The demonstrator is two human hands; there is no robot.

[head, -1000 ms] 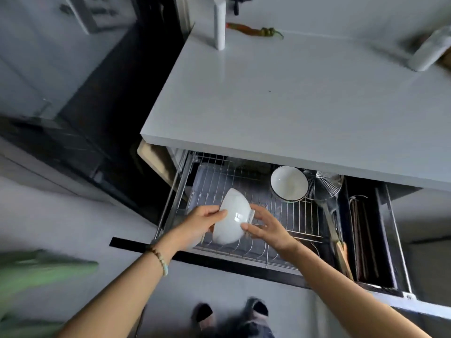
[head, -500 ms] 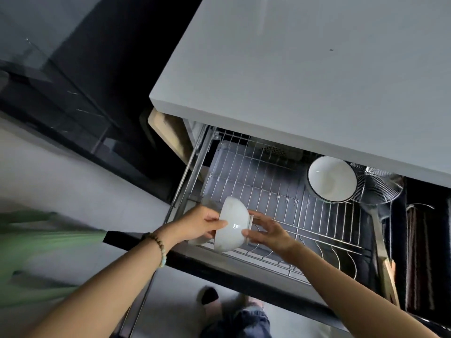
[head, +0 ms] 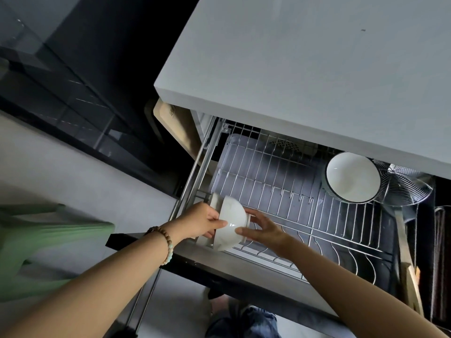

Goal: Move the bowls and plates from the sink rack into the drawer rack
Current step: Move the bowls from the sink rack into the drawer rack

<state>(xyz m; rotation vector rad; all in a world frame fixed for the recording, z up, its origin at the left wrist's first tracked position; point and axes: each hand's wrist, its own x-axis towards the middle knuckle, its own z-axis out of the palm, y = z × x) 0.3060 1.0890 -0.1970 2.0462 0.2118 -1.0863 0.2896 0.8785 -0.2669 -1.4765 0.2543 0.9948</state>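
Observation:
Two white bowls lie on their sides, one nested behind the other, at the front left corner of the wire drawer rack. My left hand grips them from the left. My right hand holds the foot ring of the nearer bowl from the right, thumb along its side. Another white bowl with a dark rim stands tilted in the rack's back right corner.
The white countertop overhangs the back of the pulled-out drawer. A wire strainer lies right of the dark-rimmed bowl, with wooden utensils in the right compartment. A wooden board leans left of the drawer. My feet are below.
The camera has dropped closer to the drawer. Both hands have lowered the bowls toward the rack's front left corner, where a second bowl now shows behind the first.

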